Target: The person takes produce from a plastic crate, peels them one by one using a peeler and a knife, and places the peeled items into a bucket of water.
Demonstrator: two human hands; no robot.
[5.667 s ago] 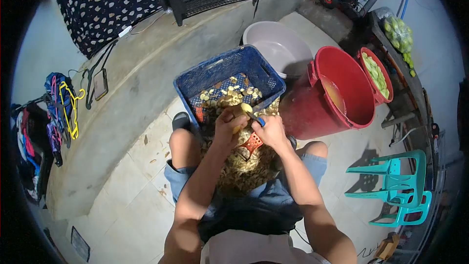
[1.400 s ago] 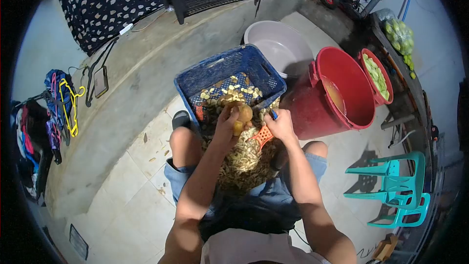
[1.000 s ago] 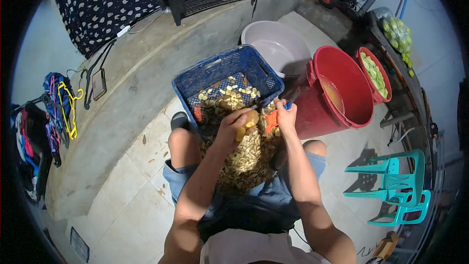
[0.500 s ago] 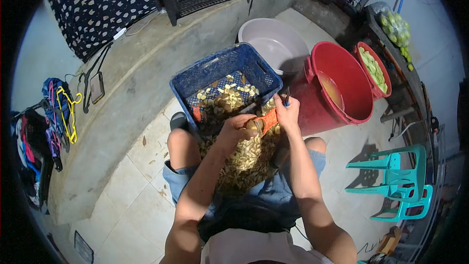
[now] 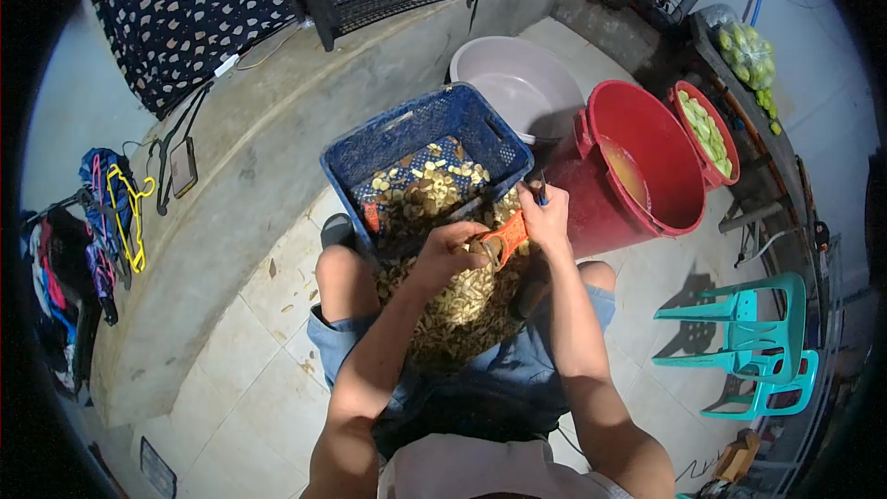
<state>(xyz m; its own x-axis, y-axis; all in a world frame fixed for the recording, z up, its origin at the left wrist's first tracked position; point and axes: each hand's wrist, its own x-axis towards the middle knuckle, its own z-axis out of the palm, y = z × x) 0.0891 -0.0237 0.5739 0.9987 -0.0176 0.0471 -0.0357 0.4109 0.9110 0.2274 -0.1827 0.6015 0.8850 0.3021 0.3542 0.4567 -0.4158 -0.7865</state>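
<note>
My left hand (image 5: 450,257) is closed around a small brownish piece of produce (image 5: 479,247), mostly covered by the fingers. In my right hand (image 5: 547,213) is an orange peeler (image 5: 506,237), its head against the produce. A dark, thin tool with a blue part (image 5: 542,188) sticks up from the same hand; its kind is unclear. Under both hands, a heap of pale slices and peelings (image 5: 462,310) lies between my knees. Just beyond stands a blue plastic crate (image 5: 346,189) with brown pieces and pale slices inside.
Right of the crate is a red bucket (image 5: 596,212) with cloudy liquid. A pale basin (image 5: 517,74) sits behind it, and a red tub (image 5: 679,97) of pale green pieces farther right. Green plastic chairs (image 5: 785,323) stand at right; a concrete ledge (image 5: 240,148) curves along the left.
The peeler's head has tilted and shifted slightly down against the produce. My left fingers have changed their hold and cover more of it. The surroundings look the same.
</note>
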